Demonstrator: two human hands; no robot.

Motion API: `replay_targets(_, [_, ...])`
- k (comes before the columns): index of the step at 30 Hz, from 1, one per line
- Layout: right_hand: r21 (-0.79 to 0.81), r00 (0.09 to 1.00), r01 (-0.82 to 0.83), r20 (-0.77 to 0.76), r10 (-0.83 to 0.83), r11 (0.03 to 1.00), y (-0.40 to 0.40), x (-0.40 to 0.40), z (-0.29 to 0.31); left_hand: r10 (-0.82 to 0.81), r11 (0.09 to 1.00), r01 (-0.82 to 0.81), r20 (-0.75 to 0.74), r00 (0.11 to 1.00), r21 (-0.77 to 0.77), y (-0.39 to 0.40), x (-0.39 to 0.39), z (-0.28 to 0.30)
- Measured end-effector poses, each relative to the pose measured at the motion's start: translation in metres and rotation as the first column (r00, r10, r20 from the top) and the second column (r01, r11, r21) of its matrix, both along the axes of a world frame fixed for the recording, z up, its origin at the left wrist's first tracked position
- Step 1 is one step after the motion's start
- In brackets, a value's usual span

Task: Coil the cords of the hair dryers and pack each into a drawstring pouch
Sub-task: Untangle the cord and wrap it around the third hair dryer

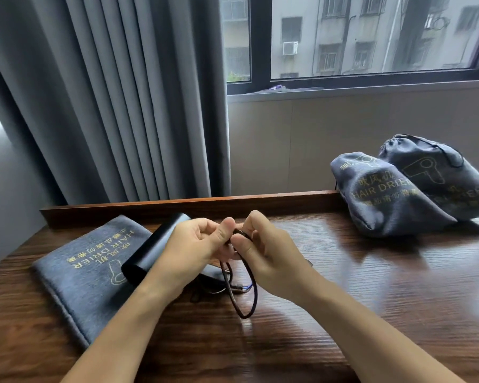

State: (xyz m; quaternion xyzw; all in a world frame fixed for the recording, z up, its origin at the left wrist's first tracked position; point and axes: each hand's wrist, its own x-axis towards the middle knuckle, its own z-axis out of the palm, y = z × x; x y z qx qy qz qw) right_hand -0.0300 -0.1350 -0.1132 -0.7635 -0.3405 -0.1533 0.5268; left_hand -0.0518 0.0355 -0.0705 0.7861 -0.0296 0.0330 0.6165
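Observation:
A black hair dryer (150, 247) lies on the wooden table (385, 286), partly on a flat grey drawstring pouch (78, 275) printed "HAIR DRIER" at the left. Its dark cord (249, 299) hangs in loops from my hands above the table's middle. My left hand (197, 244) pinches the top of the loops between thumb and fingers. My right hand (263, 252) pinches the same bunch of cord right beside it. The cord's bare wire end (242, 288) shows below the loops.
Two filled grey drawstring pouches (382, 194) (443, 172) lean together at the table's back right. A low wooden ledge (191, 203) runs along the back edge. Grey curtains (108, 92) hang behind at left, a window (371, 34) at right.

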Motion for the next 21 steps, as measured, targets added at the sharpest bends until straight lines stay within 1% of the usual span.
replay_targets(3, [0.014,0.999,-0.046,-0.010,0.047,0.999,-0.004,0.000,0.002,-0.051,0.995,0.051,-0.004,0.999,-0.092,0.005,0.000,0.002])
replay_targets(6, [0.041,1.000,-0.018,-0.001,0.018,0.999,-0.005,0.004,0.001,-0.062,0.990,0.064,0.020,0.998,-0.128,0.008,0.002,-0.003])
replay_targets(9, [0.198,0.996,0.021,-0.094,-0.003,0.980,-0.004,0.009,0.002,-0.138,0.958,0.144,0.042,0.990,-0.247,0.009,0.002,-0.005])
replay_targets(11, [0.356,0.983,0.088,-0.180,-0.025,0.930,-0.004,0.012,0.008,-0.207,0.938,0.209,0.037,0.978,-0.276,0.016,0.001,-0.003])
replay_targets(13, [0.511,0.957,0.158,-0.292,-0.003,0.845,-0.007,0.014,0.014,-0.290,0.933,0.292,0.043,0.956,-0.211,0.022,-0.001,-0.001])
replay_targets(14, [0.558,0.939,0.223,-0.343,-0.022,0.800,-0.010,0.016,0.016,-0.328,0.930,0.331,0.043,0.944,-0.161,0.024,-0.002,0.000])
replay_targets(16, [0.604,0.897,0.350,-0.438,-0.068,0.716,-0.018,0.022,0.018,-0.369,0.926,0.370,0.031,0.929,-0.077,0.025,-0.005,0.001])
replay_targets(17, [0.618,0.881,0.387,-0.467,-0.078,0.684,-0.022,0.024,0.019,-0.379,0.924,0.379,0.012,0.925,-0.046,0.026,-0.005,0.001])
replay_targets(18, [0.617,0.875,0.408,-0.474,-0.096,0.673,-0.026,0.026,0.020,-0.395,0.919,0.394,-0.022,0.919,-0.018,0.027,-0.005,0.001])
replay_targets(19, [0.602,0.878,0.416,-0.462,-0.128,0.682,-0.028,0.028,0.020,-0.423,0.905,0.425,-0.067,0.904,0.013,0.028,-0.005,0.002])
replay_targets(21, [0.535,0.902,0.398,-0.377,-0.210,0.745,-0.027,0.027,0.018,-0.487,0.859,0.504,-0.162,0.858,0.092,0.030,-0.005,0.003])
